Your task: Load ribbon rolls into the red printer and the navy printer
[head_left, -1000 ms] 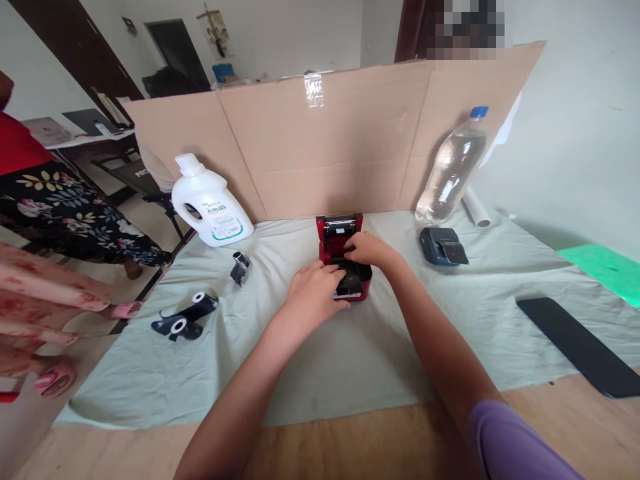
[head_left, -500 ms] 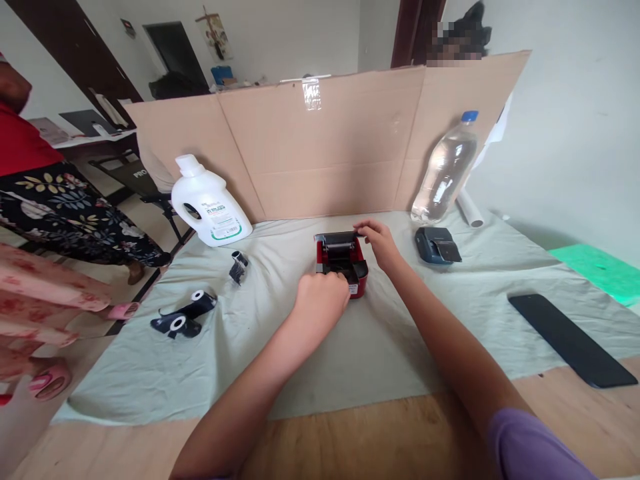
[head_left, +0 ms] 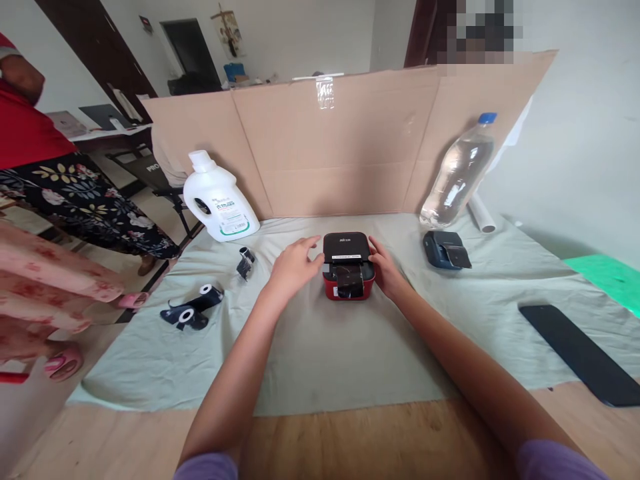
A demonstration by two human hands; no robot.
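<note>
Printer (head_left: 348, 270), small, red-and-black, lid shut, sits mid-frame on the pale cloth (head_left: 320, 347); your left hand (head_left: 293, 267) hovers spread beside it, your right hand (head_left: 386, 268) cups its side—likely rigid, light, smooth plastic, so grip both flanks.

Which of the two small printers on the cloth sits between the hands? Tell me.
The red printer with the black lid, flanked by the left hand and right hand; the dark blue printer sits untouched by the water bottle.
</note>
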